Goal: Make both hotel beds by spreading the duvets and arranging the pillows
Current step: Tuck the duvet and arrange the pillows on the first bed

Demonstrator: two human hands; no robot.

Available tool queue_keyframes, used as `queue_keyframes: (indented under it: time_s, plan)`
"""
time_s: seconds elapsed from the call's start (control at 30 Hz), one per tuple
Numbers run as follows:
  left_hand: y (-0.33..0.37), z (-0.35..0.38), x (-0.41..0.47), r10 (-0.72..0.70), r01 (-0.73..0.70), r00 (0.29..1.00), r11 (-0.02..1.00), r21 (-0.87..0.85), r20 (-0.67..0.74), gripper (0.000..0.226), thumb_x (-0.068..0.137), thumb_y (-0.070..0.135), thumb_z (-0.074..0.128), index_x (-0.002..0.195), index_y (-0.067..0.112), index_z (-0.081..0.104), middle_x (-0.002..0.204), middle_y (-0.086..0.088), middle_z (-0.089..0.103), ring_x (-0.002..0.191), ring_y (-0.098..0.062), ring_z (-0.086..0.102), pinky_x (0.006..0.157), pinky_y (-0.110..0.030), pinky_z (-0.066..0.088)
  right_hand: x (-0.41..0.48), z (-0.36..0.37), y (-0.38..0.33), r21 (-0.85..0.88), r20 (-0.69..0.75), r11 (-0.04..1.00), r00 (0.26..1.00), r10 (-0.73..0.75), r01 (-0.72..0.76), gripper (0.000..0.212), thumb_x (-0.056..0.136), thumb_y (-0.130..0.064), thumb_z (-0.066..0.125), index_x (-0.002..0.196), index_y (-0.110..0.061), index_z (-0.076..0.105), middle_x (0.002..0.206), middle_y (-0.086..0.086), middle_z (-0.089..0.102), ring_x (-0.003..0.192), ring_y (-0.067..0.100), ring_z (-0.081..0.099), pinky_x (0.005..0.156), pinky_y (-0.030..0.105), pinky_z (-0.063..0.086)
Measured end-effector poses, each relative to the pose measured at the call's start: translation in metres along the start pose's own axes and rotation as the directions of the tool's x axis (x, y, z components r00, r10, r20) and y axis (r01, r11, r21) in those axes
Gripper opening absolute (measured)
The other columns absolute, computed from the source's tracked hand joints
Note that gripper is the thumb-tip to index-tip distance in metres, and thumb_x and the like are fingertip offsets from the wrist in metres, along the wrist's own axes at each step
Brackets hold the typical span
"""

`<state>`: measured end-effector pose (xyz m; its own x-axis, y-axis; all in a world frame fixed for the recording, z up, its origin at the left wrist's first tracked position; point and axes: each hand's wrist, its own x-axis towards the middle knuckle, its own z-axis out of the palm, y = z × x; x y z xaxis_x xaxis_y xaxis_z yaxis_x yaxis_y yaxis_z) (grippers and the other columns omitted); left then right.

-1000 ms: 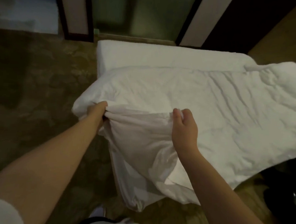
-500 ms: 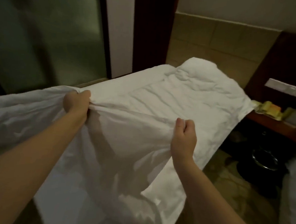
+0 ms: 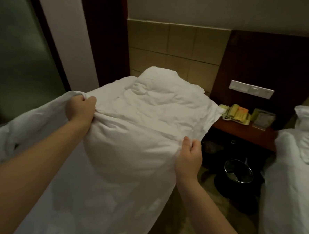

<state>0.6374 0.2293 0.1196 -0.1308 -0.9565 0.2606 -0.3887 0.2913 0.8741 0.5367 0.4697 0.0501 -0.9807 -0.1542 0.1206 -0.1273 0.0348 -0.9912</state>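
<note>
A white duvet point(image 3: 150, 116) lies crumpled along the near bed, bunched into a mound near the tan headboard. My left hand point(image 3: 81, 108) grips its raised edge at the left, lifting the cloth off the bed. My right hand point(image 3: 190, 157) pinches the same edge lower at the bed's right side. Between my hands the duvet billows into a rounded bulge and hangs down toward me. A second bed point(image 3: 295, 170) with white bedding and a pillow point(image 3: 308, 117) sits at the far right.
A dark wooden nightstand point(image 3: 243, 133) stands between the beds, with a telephone point(image 3: 236, 112) and a small card holder point(image 3: 263, 118) on top. A metal-rimmed bin point(image 3: 238, 170) sits on the carpet below. A frosted glass panel point(image 3: 18, 54) runs along the left.
My view has swung from the foot of the bed toward the headboard. Both hands kept hold of the duvet edge and lifted it, and the cloth now billows between them.
</note>
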Motion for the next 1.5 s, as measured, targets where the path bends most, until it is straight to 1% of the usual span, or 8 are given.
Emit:
queue_keyframes:
  time_s: [0.3,0.5,0.67,0.93,1.17,1.3,1.4,1.5]
  plan:
    - [0.097,0.233,0.093,0.135,-0.145,0.983,0.986,-0.081,-0.121,0.036,0.075,0.024,0.048,0.077,-0.010,0.057,0.081,-0.039,0.047,0.065,-0.032,0.037,0.062,-0.039,0.031,0.242,0.012,0.023,-0.004,-0.034,0.998,0.997,-0.065,0.065,0.031,0.102,-0.026,0.042,0.073,-0.014,0.039,0.067,-0.004,0.040,0.058,0.007,0.037,0.052,0.015,0.034]
    - [0.202,0.392,0.156,0.334,-0.334,0.942,0.943,0.008,0.024,0.030,0.081,0.026,0.047,0.078,-0.001,0.059,0.076,-0.026,0.052,0.069,-0.033,0.045,0.062,-0.036,0.029,0.422,0.018,0.030,0.041,-0.182,0.998,0.982,0.048,-0.041,0.030,0.101,-0.030,0.042,0.082,-0.008,0.046,0.071,0.000,0.046,0.064,0.012,0.043,0.059,0.028,0.036]
    - [0.232,0.549,0.166,0.352,-0.376,0.917,0.919,0.117,0.186,0.028,0.087,0.023,0.046,0.077,0.000,0.059,0.069,-0.015,0.046,0.071,-0.027,0.042,0.058,-0.033,0.028,0.560,-0.004,0.078,0.056,-0.301,0.991,0.945,0.130,-0.119,0.032,0.102,-0.030,0.041,0.089,-0.002,0.051,0.075,0.001,0.049,0.066,0.012,0.044,0.057,0.024,0.036]
    - [0.272,0.765,0.207,0.337,-0.383,0.912,0.905,0.187,0.236,0.033,0.089,0.019,0.042,0.088,-0.008,0.061,0.088,-0.023,0.057,0.086,-0.037,0.053,0.071,-0.039,0.035,0.772,-0.014,0.144,0.024,-0.246,0.987,0.956,0.160,-0.159,0.028,0.101,-0.028,0.043,0.075,-0.017,0.044,0.070,-0.004,0.046,0.061,0.006,0.042,0.050,0.011,0.034]
    - [0.294,0.911,0.268,0.368,-0.420,0.901,0.871,0.255,0.229,0.038,0.091,0.022,0.038,0.092,-0.011,0.058,0.101,-0.032,0.056,0.093,-0.042,0.053,0.073,-0.044,0.038,0.901,0.014,0.191,-0.010,-0.283,0.958,0.920,0.273,-0.287,0.026,0.102,-0.028,0.040,0.080,-0.015,0.044,0.071,-0.007,0.044,0.063,0.007,0.041,0.053,0.019,0.030]
    - [0.305,1.021,0.277,0.426,-0.551,0.796,0.804,0.225,0.430,0.038,0.094,0.022,0.040,0.089,-0.011,0.058,0.098,-0.032,0.057,0.092,-0.041,0.054,0.068,-0.040,0.033,0.976,0.013,0.234,-0.015,-0.443,0.908,0.817,0.369,-0.418,0.025,0.102,-0.027,0.039,0.098,-0.006,0.052,0.085,-0.001,0.049,0.082,0.019,0.049,0.064,0.029,0.033]
    - [0.278,1.108,0.275,0.271,-0.569,0.700,0.771,0.286,0.661,0.040,0.095,0.023,0.039,0.106,-0.009,0.061,0.105,-0.032,0.060,0.099,-0.044,0.056,0.080,-0.044,0.044,1.018,0.007,0.287,-0.066,-0.519,0.829,0.729,0.447,-0.555,0.029,0.103,-0.026,0.038,0.112,-0.002,0.052,0.095,0.006,0.049,0.089,0.023,0.047,0.074,0.029,0.031]
    - [0.219,1.167,0.267,0.152,-0.613,0.597,0.720,0.326,0.788,0.038,0.097,0.021,0.040,0.101,-0.011,0.061,0.104,-0.032,0.059,0.101,-0.045,0.056,0.084,-0.047,0.045,1.037,0.007,0.345,-0.147,-0.523,0.739,0.686,0.506,-0.657,0.024,0.102,-0.025,0.040,0.104,-0.003,0.051,0.093,0.010,0.049,0.087,0.022,0.045,0.073,0.029,0.031]
